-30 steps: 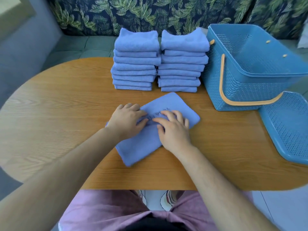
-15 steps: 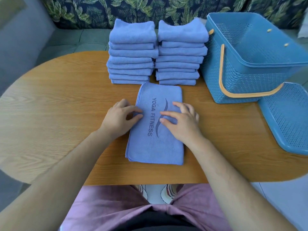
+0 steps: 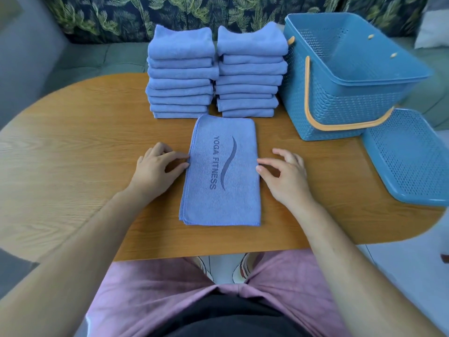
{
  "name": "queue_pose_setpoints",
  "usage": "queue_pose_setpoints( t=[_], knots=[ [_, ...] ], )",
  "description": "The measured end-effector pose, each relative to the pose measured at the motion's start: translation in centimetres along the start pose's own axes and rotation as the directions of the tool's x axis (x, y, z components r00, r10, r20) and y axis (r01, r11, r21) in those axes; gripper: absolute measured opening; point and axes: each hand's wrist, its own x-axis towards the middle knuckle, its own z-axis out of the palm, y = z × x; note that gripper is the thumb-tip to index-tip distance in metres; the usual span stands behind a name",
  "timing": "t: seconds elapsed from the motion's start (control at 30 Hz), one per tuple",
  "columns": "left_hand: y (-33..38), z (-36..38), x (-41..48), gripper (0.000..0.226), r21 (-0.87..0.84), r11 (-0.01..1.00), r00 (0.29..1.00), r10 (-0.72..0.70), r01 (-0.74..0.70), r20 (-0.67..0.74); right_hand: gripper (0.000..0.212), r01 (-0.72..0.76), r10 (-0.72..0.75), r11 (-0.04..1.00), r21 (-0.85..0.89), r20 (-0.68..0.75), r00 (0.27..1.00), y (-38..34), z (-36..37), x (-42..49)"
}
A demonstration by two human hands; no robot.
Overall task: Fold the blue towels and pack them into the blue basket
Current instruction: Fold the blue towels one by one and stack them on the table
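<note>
Left hand (image 3: pixel 158 166) and right hand (image 3: pixel 288 176) are both relaxed with fingers loosely bent, gripping nothing. Their tips sit at opposite long edges of the towel (image 3: pixel 222 171) lying flat between them, a soft, napped, part-folded rectangle. Beyond the hands stand the left stack (image 3: pixel 179 76) and right stack (image 3: pixel 250 74), already folded. The perforated plastic blue basket (image 3: pixel 340 100), beyond the right hand, appears empty, so packing is judged not begun.

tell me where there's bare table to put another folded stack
Widest bare patch: the table left of the left hand and left stack, out to its rounded edge. A smaller patch lies between the right hand, the basket and the lid. Crowded: the back middle, where left stack, right stack, flat towel and basket sit close.
</note>
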Motion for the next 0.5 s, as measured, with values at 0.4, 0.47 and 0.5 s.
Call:
queue_pose_setpoints(
  t=[0.4, 0.47, 0.5],
  knots=[
    [4.2, -1.1, -7.7, 0.020, -0.173, 0.891, 0.900, 0.433, -0.420, 0.045, 0.024, 0.463, -0.478, 0.876, 0.133, 0.118, 0.871, -1.2, -0.6, -8.4],
    [4.4, -1.3, -8.9, 0.025, -0.188, 0.902, 0.914, 0.402, -0.388, 0.045, 0.045, 0.477, -0.484, 0.875, 0.080, 0.156, 0.861, -1.1, -0.9, -9.2],
    [4.4, -1.4, -9.5, 0.030, -0.194, 0.905, 0.917, 0.395, -0.379, 0.053, 0.054, 0.489, -0.489, 0.871, 0.049, 0.187, 0.852, -1.1, -1.2, -9.5]
  ],
)
